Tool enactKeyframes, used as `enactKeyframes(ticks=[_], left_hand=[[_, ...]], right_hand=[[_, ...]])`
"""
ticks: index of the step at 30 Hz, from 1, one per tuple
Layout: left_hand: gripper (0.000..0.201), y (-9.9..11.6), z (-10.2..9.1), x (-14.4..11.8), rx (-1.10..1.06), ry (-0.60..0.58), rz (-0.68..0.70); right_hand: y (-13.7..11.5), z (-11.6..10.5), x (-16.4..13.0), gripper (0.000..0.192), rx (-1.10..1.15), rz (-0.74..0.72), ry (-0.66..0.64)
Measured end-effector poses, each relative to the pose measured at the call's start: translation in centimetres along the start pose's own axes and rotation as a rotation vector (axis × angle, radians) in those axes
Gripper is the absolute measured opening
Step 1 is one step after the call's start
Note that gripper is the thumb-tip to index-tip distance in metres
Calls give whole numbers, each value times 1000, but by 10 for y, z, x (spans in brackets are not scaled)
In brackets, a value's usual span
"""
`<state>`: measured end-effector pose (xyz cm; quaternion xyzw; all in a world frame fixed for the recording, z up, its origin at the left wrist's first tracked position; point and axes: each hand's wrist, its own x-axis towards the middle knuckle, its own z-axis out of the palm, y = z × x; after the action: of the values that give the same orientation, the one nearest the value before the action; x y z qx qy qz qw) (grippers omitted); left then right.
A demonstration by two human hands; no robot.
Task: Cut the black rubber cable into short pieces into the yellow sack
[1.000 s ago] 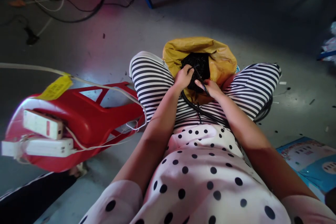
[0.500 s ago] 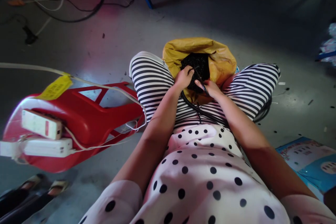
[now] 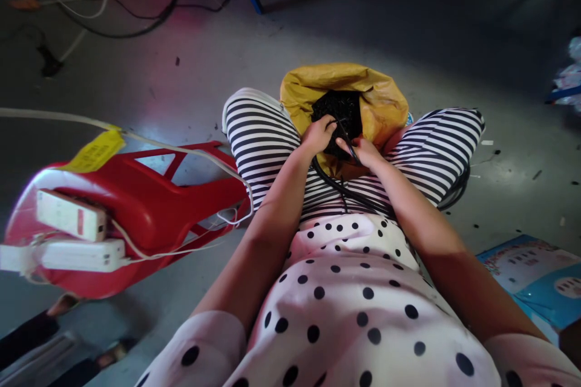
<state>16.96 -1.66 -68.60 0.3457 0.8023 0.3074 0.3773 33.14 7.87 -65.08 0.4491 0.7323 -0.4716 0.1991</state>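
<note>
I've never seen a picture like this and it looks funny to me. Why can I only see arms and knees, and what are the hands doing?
The camera sits on the person's head and looks down, so you see what they see: their own arms, a dotted top and striped trousers. They are sitting, with a yellow bag between their knees. Inside it is a heap of small black things, too small to name. The left hand rests at the bag's mouth on that heap. The right hand pinches a thin black cable that runs across the lap. To the left, a red plastic stool lies tipped over on the grey floor, with two white power strips on it and a yellow tag on their cord. At the bottom left are another person's feet.
</note>
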Motion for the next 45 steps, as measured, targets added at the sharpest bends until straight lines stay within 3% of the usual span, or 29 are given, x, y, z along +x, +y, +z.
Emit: enactKeyframes(ticks=[8, 24, 31, 37, 45], left_hand=[[30, -4, 6, 2, 15, -93, 54], [28, -10, 10, -1, 47, -238, 99], [28, -13, 16, 1, 105, -224, 16], [24, -17, 27, 4, 240, -231, -124], [23, -23, 35, 6, 247, -205, -144]], right_hand=[[7, 3, 8, 79, 106, 5, -25], [11, 9, 11, 81, -169, 22, -26], [10, 9, 12, 81, -206, 5, -23], [15, 15, 19, 74, -42, 71, -72], [19, 15, 25, 66, -50, 78, -52]])
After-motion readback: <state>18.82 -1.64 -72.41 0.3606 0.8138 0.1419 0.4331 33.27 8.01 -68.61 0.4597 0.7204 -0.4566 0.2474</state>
